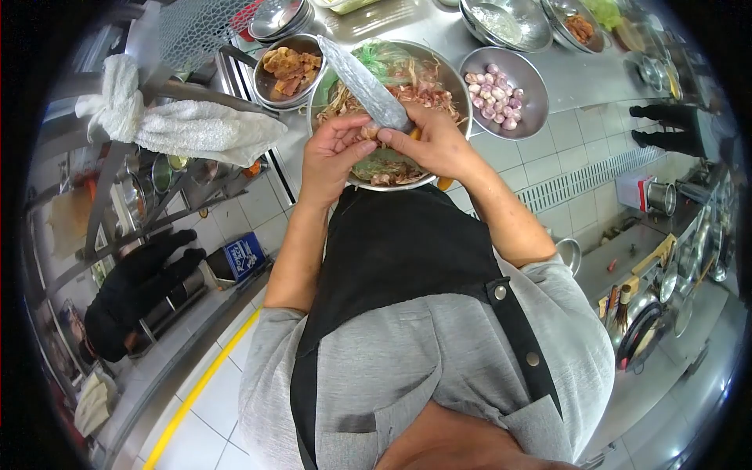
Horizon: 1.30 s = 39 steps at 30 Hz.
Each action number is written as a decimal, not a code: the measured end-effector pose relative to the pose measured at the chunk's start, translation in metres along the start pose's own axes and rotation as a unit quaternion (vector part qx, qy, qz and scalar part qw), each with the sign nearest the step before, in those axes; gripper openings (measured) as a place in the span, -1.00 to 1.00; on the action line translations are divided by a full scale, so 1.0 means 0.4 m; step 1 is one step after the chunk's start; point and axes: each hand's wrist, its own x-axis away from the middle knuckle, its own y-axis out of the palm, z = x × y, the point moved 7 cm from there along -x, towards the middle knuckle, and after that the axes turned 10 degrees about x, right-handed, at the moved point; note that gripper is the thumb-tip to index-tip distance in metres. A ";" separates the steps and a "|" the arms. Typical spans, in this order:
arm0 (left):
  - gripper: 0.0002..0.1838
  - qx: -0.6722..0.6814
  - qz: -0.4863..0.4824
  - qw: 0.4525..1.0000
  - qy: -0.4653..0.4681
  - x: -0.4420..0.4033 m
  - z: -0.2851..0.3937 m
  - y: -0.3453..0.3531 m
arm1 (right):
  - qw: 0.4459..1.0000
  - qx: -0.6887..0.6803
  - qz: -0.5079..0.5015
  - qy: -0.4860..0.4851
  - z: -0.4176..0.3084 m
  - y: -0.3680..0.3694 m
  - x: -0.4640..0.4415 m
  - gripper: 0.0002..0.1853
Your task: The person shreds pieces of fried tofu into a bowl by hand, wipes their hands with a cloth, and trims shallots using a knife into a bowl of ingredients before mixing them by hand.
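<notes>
A large metal bowl (464, 88) holds reddish-brown peelings and a green mesh bag (379, 56). Over it, my right hand (435, 141) is closed round the handle of a wide-bladed knife (362, 82), whose blade points up and to the left. My left hand (338, 147) pinches a small shallot (369, 131) with thumb and fingers, close to my right thumb. Peeled pinkish shallots (495, 92) fill a metal bowl (533, 78) to the right. On the left, another bowl (265, 88) contains orange-brown pieces (291, 72).
A knotted white towel (196, 129) hangs on a rail at the left. Stacked bowls (513, 23) stand at the counter's back right. Another person (129, 294) is at the lower left, and someone's dark legs (677, 129) show at the right.
</notes>
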 end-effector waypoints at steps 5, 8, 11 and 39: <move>-0.60 -0.041 0.015 0.999 0.002 0.006 0.006 0.002 | 0.999 0.005 -0.029 0.027 -0.011 0.000 0.003 -0.54; -0.63 -0.048 0.002 0.999 0.018 0.003 -0.002 -0.006 | 0.998 0.031 -0.043 0.045 -0.029 -0.006 0.011 -0.58; -0.61 -0.060 0.001 0.998 0.032 0.001 -0.001 -0.002 | 0.998 0.042 -0.031 0.036 -0.018 -0.008 0.016 -0.61; -0.63 0.017 -0.014 1.000 0.005 -0.008 -0.007 0.001 | 0.999 0.024 -0.028 -0.002 -0.018 -0.017 -0.011 -0.61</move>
